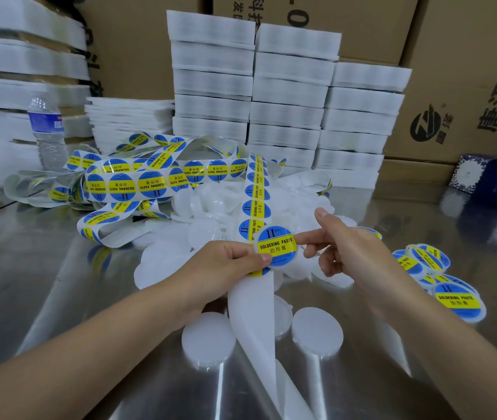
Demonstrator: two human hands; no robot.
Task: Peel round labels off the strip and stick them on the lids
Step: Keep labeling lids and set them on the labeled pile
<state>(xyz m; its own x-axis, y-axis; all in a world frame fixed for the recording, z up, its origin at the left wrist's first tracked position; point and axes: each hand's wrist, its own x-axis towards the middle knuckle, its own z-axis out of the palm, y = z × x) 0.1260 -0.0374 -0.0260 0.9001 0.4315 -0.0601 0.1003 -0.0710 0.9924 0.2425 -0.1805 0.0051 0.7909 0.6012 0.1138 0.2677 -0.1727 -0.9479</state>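
forearms [89,344]: bare | left hand [232,259]: bare; right hand [353,247]: bare

Your labels [276,247] are blue rounds crossed by a yellow band with black lettering — the lids [209,338] milky white, the surface [29,268] glossy steel grey, the cartons [453,86] brown.

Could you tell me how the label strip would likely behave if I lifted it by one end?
Probably floppy: the strip lies in loose loops and twists on the table. Likely light, since some coils stand up unsupported. It may drag neighbouring loops along, as they overlap.
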